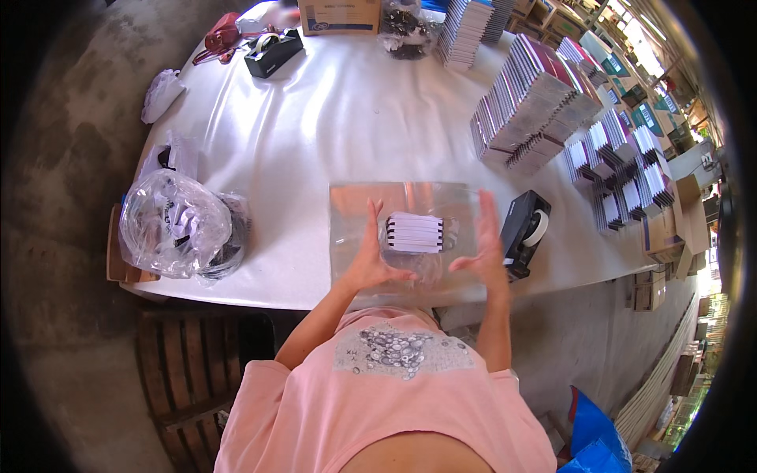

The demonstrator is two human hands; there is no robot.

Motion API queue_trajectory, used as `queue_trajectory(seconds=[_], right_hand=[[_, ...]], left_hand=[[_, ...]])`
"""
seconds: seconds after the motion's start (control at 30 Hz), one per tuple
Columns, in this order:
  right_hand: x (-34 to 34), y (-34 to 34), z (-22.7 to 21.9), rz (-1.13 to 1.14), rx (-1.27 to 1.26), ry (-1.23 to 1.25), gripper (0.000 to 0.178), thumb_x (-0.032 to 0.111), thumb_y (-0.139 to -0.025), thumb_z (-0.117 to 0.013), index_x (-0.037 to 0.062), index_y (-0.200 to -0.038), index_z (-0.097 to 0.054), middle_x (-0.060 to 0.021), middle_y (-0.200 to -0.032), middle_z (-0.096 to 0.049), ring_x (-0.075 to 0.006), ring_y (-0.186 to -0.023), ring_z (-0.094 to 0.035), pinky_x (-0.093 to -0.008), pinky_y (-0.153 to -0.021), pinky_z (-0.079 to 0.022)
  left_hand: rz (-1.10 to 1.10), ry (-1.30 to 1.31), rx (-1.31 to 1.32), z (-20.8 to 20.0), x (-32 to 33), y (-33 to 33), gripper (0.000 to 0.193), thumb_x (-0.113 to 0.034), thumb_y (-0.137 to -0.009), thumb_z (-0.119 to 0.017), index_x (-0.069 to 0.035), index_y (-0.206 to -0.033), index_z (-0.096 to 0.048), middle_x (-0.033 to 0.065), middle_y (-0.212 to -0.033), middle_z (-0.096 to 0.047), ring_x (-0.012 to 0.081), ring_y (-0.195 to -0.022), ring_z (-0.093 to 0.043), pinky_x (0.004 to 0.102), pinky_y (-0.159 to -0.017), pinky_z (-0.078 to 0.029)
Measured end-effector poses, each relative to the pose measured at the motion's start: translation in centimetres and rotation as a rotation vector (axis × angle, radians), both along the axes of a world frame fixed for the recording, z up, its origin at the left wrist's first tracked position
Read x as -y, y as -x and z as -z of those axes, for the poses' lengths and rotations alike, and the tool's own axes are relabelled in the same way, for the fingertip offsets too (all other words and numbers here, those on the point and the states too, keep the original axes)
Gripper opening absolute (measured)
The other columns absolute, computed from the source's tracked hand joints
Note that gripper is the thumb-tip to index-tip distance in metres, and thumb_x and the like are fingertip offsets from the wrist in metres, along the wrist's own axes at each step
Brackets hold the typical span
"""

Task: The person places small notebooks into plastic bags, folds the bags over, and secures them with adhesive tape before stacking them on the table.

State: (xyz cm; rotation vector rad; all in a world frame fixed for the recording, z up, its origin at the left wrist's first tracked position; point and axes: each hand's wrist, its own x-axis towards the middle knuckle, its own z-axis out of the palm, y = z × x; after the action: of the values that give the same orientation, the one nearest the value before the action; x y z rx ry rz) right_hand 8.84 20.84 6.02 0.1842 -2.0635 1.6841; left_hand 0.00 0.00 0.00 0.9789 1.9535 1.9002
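A small stack of white pads with black-marked ends (415, 232) stands on a clear plastic sheet (347, 260) at the table's near edge. To its left, my left hand (374, 260) is held with fingers stretched and thumb apart, close to the stack. On the other side my right hand (485, 248) is also spread, a little farther off, its fingertips slightly blurred. Neither hand holds anything. Just right of my right hand sits a black tape dispenser (524, 232) with a roll of tape in it.
Tall stacks of spiral-bound notebooks (532, 102) rise at the right, with more notebooks (619, 169) beyond. Clear plastic bags (177, 225) lie at the left edge. Another tape dispenser (274, 54) and a cardboard box (339, 16) stand at the back of the white-covered table (355, 118).
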Motion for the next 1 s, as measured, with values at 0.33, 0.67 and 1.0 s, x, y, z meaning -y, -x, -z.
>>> queue_trajectory(seconds=[0.33,0.67,1.0], right_hand=[[6.1,-0.4,4.0,-0.008,0.275,0.349,0.140,0.036,-0.040,-0.091,0.0043,-0.147,-0.005,-0.0125,-0.151,-0.014,-0.0221,-0.138,-0.018,-0.0365,-0.112,-0.017],[5.0,-0.4,4.0,0.012,0.249,0.204,0.135,0.033,-0.048,-0.090,0.0025,-0.146,-0.003,-0.0164,-0.147,-0.023,-0.0237,-0.137,-0.022,-0.0362,-0.111,-0.019],[4.3,-0.5,2.8,0.076,0.246,0.035,0.134,0.029,-0.051,-0.090,0.0017,-0.146,0.000,-0.0192,-0.147,-0.024,-0.0270,-0.136,-0.025,-0.0365,-0.110,-0.022]], left_hand=[[0.028,0.025,-0.058,-1.0,0.2,-1.2,0.144,-0.027,-0.044,-0.089,0.001,-0.143,0.011,0.0247,-0.150,-0.006,0.0336,-0.139,-0.014,0.0409,-0.111,-0.020],[0.070,-0.034,0.114,-1.0,-0.8,-1.6,0.143,-0.023,-0.044,-0.088,-0.003,-0.144,0.012,0.0238,-0.150,-0.005,0.0335,-0.138,-0.017,0.0410,-0.111,-0.020],[0.021,0.149,-0.097,-1.3,0.4,-1.3,0.135,-0.019,-0.051,-0.084,-0.005,-0.144,0.013,0.0235,-0.150,-0.002,0.0375,-0.139,-0.013,0.0460,-0.111,-0.018]])
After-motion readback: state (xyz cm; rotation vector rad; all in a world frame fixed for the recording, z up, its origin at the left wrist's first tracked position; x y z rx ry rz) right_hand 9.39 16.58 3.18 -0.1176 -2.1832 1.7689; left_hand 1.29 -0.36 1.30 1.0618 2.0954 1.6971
